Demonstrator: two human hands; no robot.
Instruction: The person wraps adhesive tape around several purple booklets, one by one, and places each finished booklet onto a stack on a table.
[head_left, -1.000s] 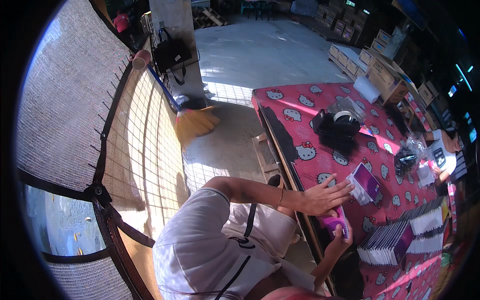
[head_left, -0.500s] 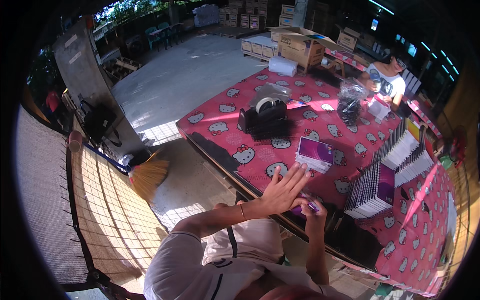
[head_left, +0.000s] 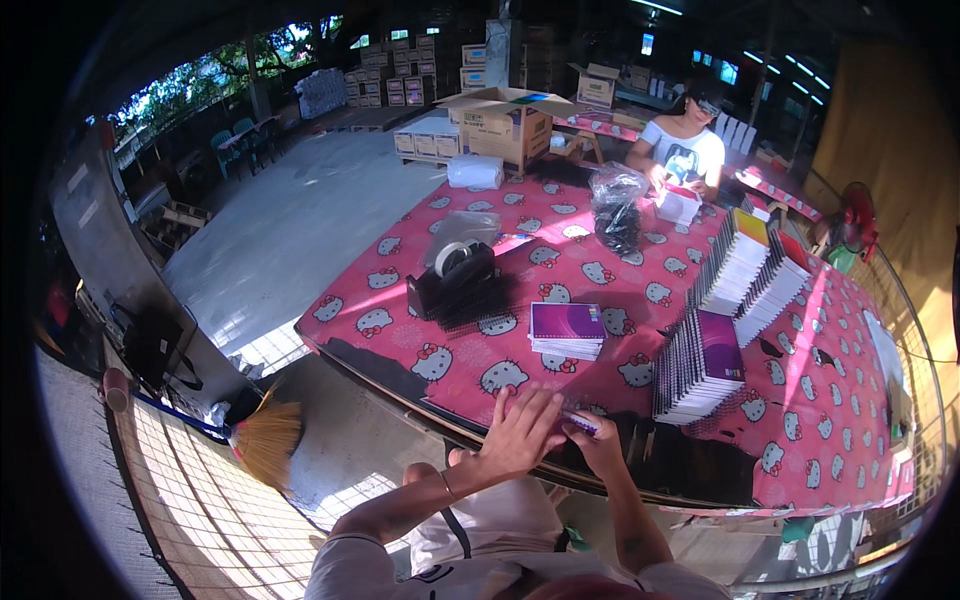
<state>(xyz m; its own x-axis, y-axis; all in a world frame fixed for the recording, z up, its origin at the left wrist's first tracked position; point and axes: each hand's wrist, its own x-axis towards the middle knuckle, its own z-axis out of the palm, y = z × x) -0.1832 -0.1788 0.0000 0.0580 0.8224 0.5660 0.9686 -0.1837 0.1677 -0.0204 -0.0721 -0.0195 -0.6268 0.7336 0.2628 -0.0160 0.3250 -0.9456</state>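
Observation:
At the table's near edge my left hand (head_left: 522, 430) lies flat, its fingers stretched out, over a purple-covered notebook (head_left: 580, 422) that it mostly hides. The fingers of my right hand (head_left: 600, 448) are closed on the notebook's right end. Just beyond them sits a short stack of purple notebooks (head_left: 566, 321) with loose white pages. To the right stand rows of spiral-bound notebooks (head_left: 700, 365) with black coils, some with yellow or red covers. Black binding coils (head_left: 470, 300) lie in a dark heap beside a tape dispenser (head_left: 455, 262).
A pink patterned cloth (head_left: 440, 365) covers the table, with dark torn patches along the near edge. A clear bag of black coils (head_left: 617, 215) stands farther back. A co-worker (head_left: 685, 150) sits across, handling paper. An open carton (head_left: 500, 130) is at the far side; a broom (head_left: 265, 442) leans left.
The view has swung to the right and levelled. My left hand still lies flat over the notebook, and my right hand still grips its end.

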